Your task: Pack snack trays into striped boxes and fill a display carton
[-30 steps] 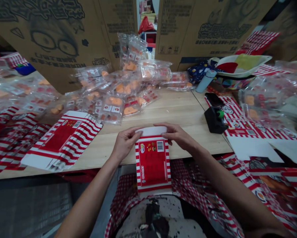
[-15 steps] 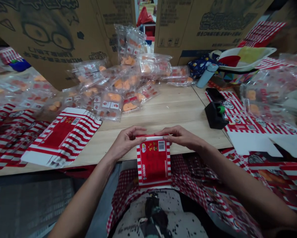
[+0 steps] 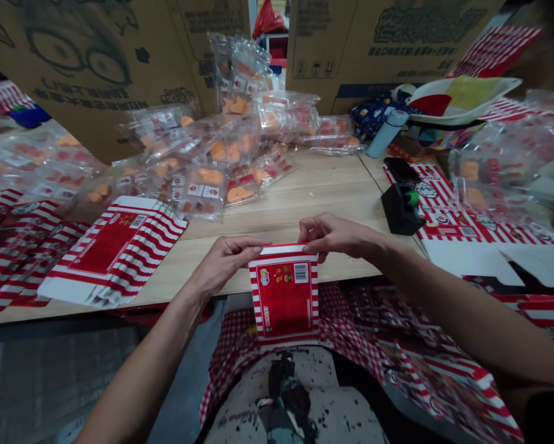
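A red-and-white striped carton (image 3: 285,299) stands against my front at the table edge, its printed panel with a barcode facing up toward me. My left hand (image 3: 233,256) grips the carton's top left corner, thumb along the near side and fingers behind. At the top right corner, my right hand (image 3: 334,236) pinches the top edge between thumb and curled fingers. Between the two hands a white strip of the top flap shows. The carton's far side is hidden.
Flat striped cartons (image 3: 114,246) lie stacked at left. Clear bags of orange pieces (image 3: 207,185) pile up toward large cardboard boxes (image 3: 373,49). At right are a black tape dispenser (image 3: 401,209), a phone (image 3: 401,169), a light blue bottle (image 3: 387,134) and an unfolded carton (image 3: 471,259).
My right hand has lifted a little, its fingers curling at the carton's corner. My left hand has shifted slightly left. More of the white top strip shows.
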`<action>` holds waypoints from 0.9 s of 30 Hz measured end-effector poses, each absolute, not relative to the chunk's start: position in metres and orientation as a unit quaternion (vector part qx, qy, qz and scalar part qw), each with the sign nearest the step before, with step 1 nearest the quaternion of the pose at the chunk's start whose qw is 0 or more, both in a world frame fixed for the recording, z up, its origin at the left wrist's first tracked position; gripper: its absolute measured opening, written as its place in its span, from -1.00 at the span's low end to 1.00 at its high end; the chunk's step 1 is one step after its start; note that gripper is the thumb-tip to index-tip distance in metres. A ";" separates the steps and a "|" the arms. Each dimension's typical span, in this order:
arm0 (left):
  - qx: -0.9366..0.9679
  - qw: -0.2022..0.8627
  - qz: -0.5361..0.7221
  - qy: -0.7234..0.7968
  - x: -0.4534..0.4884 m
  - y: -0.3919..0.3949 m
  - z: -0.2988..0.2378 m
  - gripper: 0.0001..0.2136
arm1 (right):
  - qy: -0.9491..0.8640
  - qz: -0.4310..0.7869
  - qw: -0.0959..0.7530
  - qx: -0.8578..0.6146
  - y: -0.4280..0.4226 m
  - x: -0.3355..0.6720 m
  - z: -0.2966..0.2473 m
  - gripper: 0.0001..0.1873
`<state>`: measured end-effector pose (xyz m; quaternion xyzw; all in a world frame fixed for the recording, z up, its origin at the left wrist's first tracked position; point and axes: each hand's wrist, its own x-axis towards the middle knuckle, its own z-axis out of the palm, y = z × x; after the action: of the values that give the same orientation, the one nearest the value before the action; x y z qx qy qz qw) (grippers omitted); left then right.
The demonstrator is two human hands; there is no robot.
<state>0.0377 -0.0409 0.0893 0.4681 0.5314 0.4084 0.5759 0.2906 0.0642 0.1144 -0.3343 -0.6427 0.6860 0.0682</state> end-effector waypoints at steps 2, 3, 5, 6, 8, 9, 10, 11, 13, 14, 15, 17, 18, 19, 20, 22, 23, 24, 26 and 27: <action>0.471 0.572 0.412 0.530 0.037 -0.042 0.087 -0.70 | -0.650 0.682 0.041 -0.331 0.069 0.289 0.118 -0.83; 0.473 0.571 0.412 0.530 0.036 -0.043 0.086 -0.70 | -0.654 0.681 0.029 -0.328 0.071 0.288 0.120 -0.84; 0.479 0.569 0.407 0.530 0.035 -0.043 0.084 -0.69 | -0.658 0.681 0.009 -0.322 0.074 0.285 0.125 -0.86; 0.485 0.568 0.404 0.529 0.034 -0.043 0.083 -0.69 | -0.662 0.676 0.003 -0.322 0.074 0.283 0.126 -0.87; 0.502 0.559 0.396 0.529 0.032 -0.044 0.080 -0.68 | -0.691 0.645 0.012 -0.326 0.070 0.280 0.127 -0.91; 0.512 0.551 0.392 0.530 0.030 -0.045 0.078 -0.68 | -0.714 0.618 0.027 -0.327 0.067 0.278 0.125 -0.91; 0.523 0.541 0.388 0.533 0.029 -0.047 0.076 -0.68 | -0.741 0.586 0.046 -0.326 0.063 0.278 0.123 -0.91; 0.534 0.528 0.385 0.536 0.028 -0.048 0.074 -0.67 | -0.766 0.551 0.069 -0.323 0.058 0.278 0.119 -0.90; 0.558 0.501 0.382 0.541 0.027 -0.053 0.071 -0.66 | -0.799 0.500 0.114 -0.313 0.048 0.281 0.110 -0.89; 0.568 0.487 0.382 0.542 0.027 -0.054 0.070 -0.66 | -0.804 0.489 0.134 -0.310 0.044 0.284 0.105 -0.89; 0.577 0.476 0.382 0.542 0.027 -0.056 0.069 -0.66 | -0.802 0.488 0.152 -0.311 0.041 0.286 0.100 -0.90; 0.579 0.474 0.383 0.540 0.028 -0.057 0.069 -0.66 | -0.776 0.518 0.165 -0.320 0.037 0.290 0.092 -0.91; 0.570 0.485 0.387 0.539 0.028 -0.056 0.070 -0.65 | -0.755 0.544 0.163 -0.327 0.037 0.292 0.089 -0.92; 0.555 0.500 0.391 0.538 0.029 -0.055 0.071 -0.63 | -0.733 0.571 0.157 -0.334 0.038 0.293 0.088 -0.93; 0.535 0.518 0.396 0.537 0.030 -0.053 0.072 -0.60 | -0.713 0.595 0.150 -0.340 0.040 0.293 0.087 -0.93; 0.504 0.547 0.404 0.532 0.032 -0.050 0.076 -0.55 | -0.690 0.620 0.140 -0.347 0.043 0.293 0.089 -0.96; 0.501 0.552 0.405 0.530 0.033 -0.049 0.078 -0.55 | -0.696 0.613 0.140 -0.347 0.045 0.293 0.092 -0.97; 0.506 0.550 0.404 0.527 0.033 -0.049 0.079 -0.56 | -0.713 0.594 0.139 -0.345 0.045 0.294 0.094 -0.97; 0.534 0.534 0.400 0.519 0.033 -0.053 0.081 -0.61 | -0.769 0.527 0.139 -0.333 0.044 0.295 0.100 -0.92; 0.551 0.525 0.397 0.513 0.032 -0.055 0.081 -0.62 | -0.799 0.487 0.138 -0.325 0.042 0.295 0.103 -0.90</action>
<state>0.0323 -0.0554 0.0811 0.5508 0.5133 0.3975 0.5245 0.2952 0.0421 0.1029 -0.3250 -0.7985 0.4874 0.1383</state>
